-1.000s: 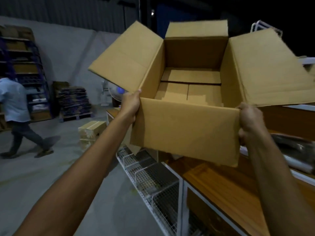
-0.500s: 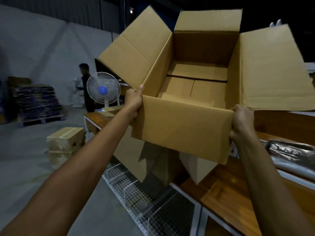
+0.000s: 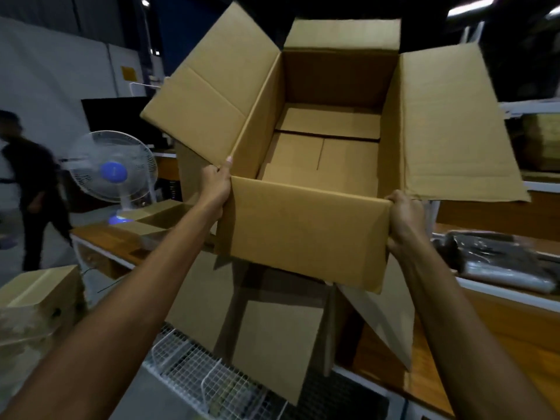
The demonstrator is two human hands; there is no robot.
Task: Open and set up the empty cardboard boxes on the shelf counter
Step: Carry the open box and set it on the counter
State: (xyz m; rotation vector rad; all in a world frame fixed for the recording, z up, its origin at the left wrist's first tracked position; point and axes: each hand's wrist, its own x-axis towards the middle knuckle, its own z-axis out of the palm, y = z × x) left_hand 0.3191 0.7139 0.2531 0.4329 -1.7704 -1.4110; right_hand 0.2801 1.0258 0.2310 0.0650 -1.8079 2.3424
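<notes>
Two hands hold the box (image 3: 303, 234) in the air above the wooden surface (image 3: 515, 334), over a second box (image 3: 272, 338) standing open there. Our left hand (image 3: 216, 184) pinches the near left corner and our right hand (image 3: 404, 219) wraps the near right one, fingers closed on cardboard. We judge setting down comes next: keep it level, clear the lower flaps, and land on bare surface. No print reads on either box; a yellow sign (image 3: 128, 73) is too blurred.
</notes>
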